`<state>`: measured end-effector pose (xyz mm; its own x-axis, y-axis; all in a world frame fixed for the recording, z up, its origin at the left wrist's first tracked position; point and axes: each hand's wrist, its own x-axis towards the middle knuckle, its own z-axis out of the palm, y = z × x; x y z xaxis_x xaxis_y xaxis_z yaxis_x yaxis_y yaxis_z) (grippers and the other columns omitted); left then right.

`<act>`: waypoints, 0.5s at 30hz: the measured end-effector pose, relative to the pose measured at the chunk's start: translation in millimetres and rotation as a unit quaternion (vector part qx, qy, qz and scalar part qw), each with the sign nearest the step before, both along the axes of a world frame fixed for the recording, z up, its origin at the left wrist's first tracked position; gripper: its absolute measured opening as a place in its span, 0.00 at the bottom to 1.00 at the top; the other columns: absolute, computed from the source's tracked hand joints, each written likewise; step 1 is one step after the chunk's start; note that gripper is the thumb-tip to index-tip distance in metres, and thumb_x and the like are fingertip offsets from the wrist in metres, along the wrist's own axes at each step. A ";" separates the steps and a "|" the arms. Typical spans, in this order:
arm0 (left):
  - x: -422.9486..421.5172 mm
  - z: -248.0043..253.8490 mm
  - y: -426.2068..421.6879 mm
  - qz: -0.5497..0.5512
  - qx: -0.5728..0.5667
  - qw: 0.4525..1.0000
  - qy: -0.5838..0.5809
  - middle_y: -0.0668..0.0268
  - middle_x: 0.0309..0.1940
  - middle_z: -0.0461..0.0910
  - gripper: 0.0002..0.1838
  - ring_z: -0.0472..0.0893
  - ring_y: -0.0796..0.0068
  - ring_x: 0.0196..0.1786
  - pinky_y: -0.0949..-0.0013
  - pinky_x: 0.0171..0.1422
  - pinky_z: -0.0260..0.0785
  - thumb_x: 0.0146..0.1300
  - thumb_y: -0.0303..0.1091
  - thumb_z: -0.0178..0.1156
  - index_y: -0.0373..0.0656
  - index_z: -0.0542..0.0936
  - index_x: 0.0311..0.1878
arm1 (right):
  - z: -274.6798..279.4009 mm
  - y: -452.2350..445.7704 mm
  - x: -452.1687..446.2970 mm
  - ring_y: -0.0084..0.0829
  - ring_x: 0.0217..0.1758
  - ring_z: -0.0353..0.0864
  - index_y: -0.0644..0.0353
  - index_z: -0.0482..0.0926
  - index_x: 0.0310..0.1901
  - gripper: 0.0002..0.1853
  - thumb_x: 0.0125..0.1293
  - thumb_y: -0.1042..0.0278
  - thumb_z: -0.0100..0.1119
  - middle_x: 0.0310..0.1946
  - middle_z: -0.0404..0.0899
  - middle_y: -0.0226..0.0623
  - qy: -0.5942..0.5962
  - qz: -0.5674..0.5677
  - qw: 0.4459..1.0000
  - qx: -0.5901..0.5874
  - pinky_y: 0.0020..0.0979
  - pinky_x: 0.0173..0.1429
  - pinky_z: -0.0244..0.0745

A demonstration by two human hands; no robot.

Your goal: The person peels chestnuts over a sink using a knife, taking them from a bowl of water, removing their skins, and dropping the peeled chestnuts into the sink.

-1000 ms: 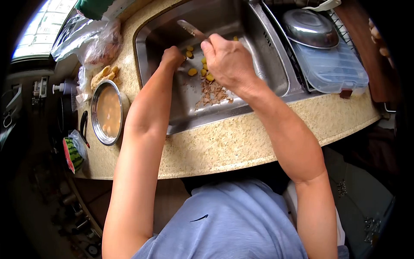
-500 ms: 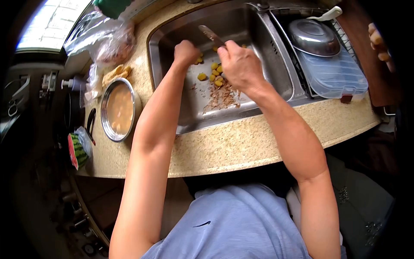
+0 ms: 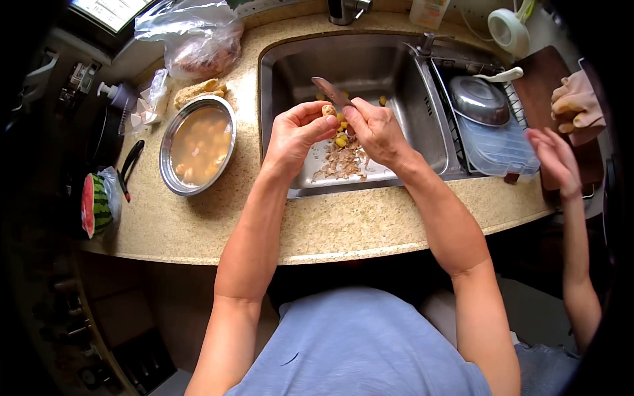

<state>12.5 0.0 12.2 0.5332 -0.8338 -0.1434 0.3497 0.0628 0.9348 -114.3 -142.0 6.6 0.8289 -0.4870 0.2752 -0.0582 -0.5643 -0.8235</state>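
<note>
My left hand (image 3: 300,135) is over the left part of the sink (image 3: 281,72), its thumb and fingers pinching a small light-brown piece of food (image 3: 328,110). Close beside it, my right hand (image 3: 380,132) grips a knife (image 3: 330,91), whose blade points up and to the left. Below the hands, several yellow pieces (image 3: 341,140) lie on the sink floor with a heap of brown peelings (image 3: 343,160). A metal bowl (image 3: 198,145) of cloudy liquid and pale pieces stands on the counter left of the sink.
Another person's hand and forearm (image 3: 558,162) reach in at the right, near a lidded plastic box (image 3: 498,148) and metal bowl (image 3: 480,100) on a rack. A plastic bag (image 3: 205,49), black-handled tool (image 3: 131,162) and cut watermelon (image 3: 96,204) are at the left.
My left hand has come up from the sink toward my right hand, with a brown piece now showing in its fingers. The view has shifted, and another person's arm has appeared at the right.
</note>
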 end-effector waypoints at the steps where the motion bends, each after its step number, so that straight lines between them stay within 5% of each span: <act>1: 2.2 -1.9 -0.2 -0.003 -0.005 1.000 -0.015 0.64 0.45 0.86 0.18 0.86 0.72 0.48 0.66 0.57 0.79 0.62 0.32 0.73 0.39 0.82 0.54 | 0.2 -1.0 -0.8 0.48 0.28 0.82 0.62 0.78 0.36 0.16 0.75 0.59 0.50 0.23 0.79 0.48 0.007 0.004 1.000 0.011 0.43 0.34 0.73; 8: 2.8 7.7 3.5 0.025 -0.020 0.998 -0.053 0.68 0.41 0.86 0.17 0.83 0.80 0.41 0.72 0.49 0.77 0.60 0.34 0.75 0.41 0.83 0.49 | 4.3 5.9 -1.0 0.41 0.27 0.81 0.61 0.79 0.37 0.14 0.75 0.60 0.51 0.23 0.80 0.43 -0.009 0.049 0.998 0.032 0.37 0.35 0.73; 15: 4.4 4.5 2.5 0.008 -0.016 0.999 -0.045 0.64 0.44 0.87 0.15 0.86 0.74 0.47 0.72 0.51 0.78 0.64 0.31 0.71 0.40 0.82 0.51 | -1.0 8.1 -0.6 0.46 0.26 0.79 0.61 0.78 0.36 0.15 0.76 0.59 0.51 0.21 0.77 0.45 0.025 0.035 0.998 0.038 0.42 0.33 0.70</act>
<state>16.9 2.5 16.7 0.5566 -0.8280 -0.0672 0.2621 0.0983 0.9600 -114.9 -133.9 5.6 0.8735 -0.4451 0.1972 -0.0625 -0.5044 -0.8612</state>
